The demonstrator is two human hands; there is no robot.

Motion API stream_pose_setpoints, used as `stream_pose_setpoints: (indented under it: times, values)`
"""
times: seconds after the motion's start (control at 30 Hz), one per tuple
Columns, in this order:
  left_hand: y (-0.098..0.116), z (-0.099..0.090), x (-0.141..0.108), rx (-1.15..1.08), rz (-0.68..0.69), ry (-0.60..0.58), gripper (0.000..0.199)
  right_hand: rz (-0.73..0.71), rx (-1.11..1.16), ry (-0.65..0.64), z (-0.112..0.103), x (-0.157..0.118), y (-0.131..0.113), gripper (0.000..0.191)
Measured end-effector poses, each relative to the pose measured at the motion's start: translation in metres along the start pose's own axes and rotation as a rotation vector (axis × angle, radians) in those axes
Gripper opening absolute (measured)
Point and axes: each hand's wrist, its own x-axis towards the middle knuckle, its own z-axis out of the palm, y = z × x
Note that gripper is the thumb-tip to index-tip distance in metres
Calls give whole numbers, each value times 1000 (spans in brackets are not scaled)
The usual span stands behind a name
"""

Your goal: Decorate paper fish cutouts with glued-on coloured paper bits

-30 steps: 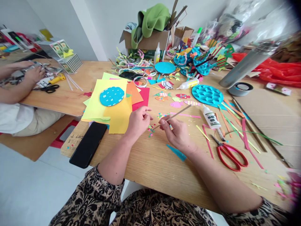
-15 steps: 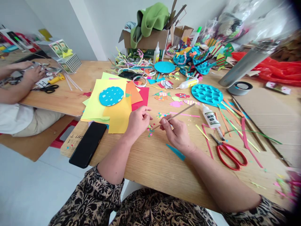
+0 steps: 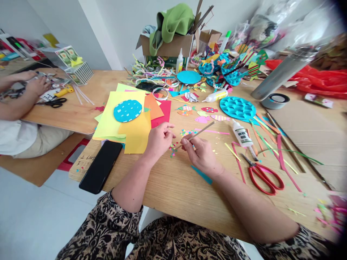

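Note:
My right hand (image 3: 200,153) pinches a thin wooden stick (image 3: 202,130) between thumb and fingers, its lower end down at a small heap of coloured paper dots (image 3: 173,148). Just left of the dots, my left hand (image 3: 160,139) has its fingers curled in, with the fingertips close together. Whatever they hold, if anything, I cannot make out. Beyond the hands lie more tiny paper bits (image 3: 187,132) and several paper fish (image 3: 202,118). A blue paper oval with pale patches (image 3: 127,111) rests on yellow sheets (image 3: 108,124). A blue paper sliver (image 3: 202,174) lies under my right wrist.
Red-handled scissors (image 3: 267,178), a glue bottle (image 3: 242,133) and paper strips (image 3: 282,153) lie to the right. A phone (image 3: 101,167) is at the front left edge. A steel flask (image 3: 283,74) leans behind a tape roll (image 3: 275,100). At left, another person's hands (image 3: 39,85) work.
The stick's upper end has swung left and slightly lower, with my right hand shifting a little left. My left hand stays in nearly the same place and pose.

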Motion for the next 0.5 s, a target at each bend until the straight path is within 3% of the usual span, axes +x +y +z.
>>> stream_pose_setpoints:
  times: [0.27, 0.5]
  values:
    - [0, 0, 0, -10, -5, -8, 32, -38, -52, -30, 3, 0, -1, 23]
    - [0, 0, 0, -19, -8, -3, 31, 196, 180, 72, -10, 2, -8, 31]
